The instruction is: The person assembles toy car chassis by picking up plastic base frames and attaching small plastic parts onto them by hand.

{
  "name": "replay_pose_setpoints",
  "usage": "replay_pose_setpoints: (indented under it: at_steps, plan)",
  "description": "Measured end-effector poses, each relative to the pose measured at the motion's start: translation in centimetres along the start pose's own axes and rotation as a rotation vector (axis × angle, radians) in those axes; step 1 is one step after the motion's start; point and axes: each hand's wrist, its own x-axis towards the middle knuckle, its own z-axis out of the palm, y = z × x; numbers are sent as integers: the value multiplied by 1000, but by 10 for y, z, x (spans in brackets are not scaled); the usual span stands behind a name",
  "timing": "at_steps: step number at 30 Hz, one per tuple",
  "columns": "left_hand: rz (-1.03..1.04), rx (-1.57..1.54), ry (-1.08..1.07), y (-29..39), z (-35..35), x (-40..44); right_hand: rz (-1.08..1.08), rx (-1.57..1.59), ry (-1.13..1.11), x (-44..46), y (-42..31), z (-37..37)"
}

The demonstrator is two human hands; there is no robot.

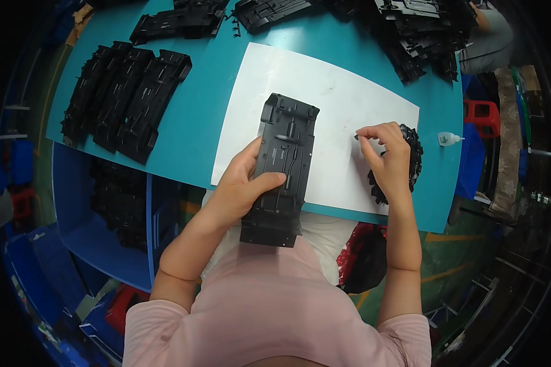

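My left hand (242, 183) grips a long black plastic chassis plate (286, 147) by its left edge, thumb on the upper face. The plate is held over the near edge of a white sheet (337, 92), its near end toward my body. My right hand (387, 150) is over the sheet's right side, thumb and index finger pinched on a small black part (357, 137) whose kind is too small to tell. Beneath and beside that hand lies a pile of small black parts (415, 156), partly hidden by it.
Several similar black plates (144, 107) lie at the left on the teal table (205, 92), with more stacked at the back (410, 37). A small white bottle (449, 139) is near the right edge. A blue bin (104, 244) with black parts stands below left. Another person's sleeve (493, 40) shows at the far right.
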Motion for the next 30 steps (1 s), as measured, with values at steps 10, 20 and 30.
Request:
replay_pose_setpoints:
  at_steps: [10, 20, 30]
  plan:
    - [-40, -26, -38, -4, 0, 0, -80, -143, 16, 3, 6, 8]
    - [-60, -38, -69, -7, 3, 0, -71, -170, 8, 2, 10, 9]
    - [-73, -27, -111, 1, 14, -1, 502, 708, -24, -3, -11, -9]
